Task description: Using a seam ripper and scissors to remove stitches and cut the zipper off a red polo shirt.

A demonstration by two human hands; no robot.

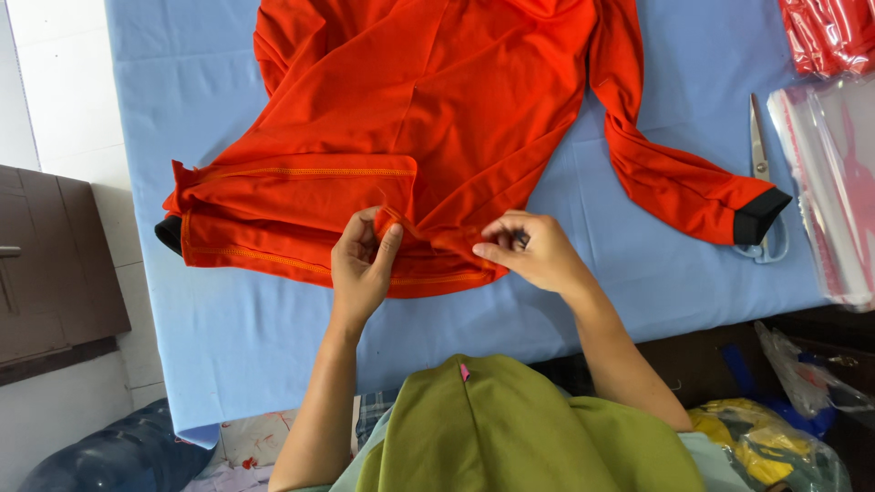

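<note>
On a blue-covered tabletop (638, 273), the left hand (360, 269) and right hand (538, 251) close their fingers on the hem of an orange long-sleeved shirt (428, 109), one sleeve already folded across, the other sleeve still spread toward the scissors (761, 155).

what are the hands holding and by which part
Both hands pinch the orange shirt at its folded bottom hem: left hand and right hand on either side of a small bunched fold.
</note>
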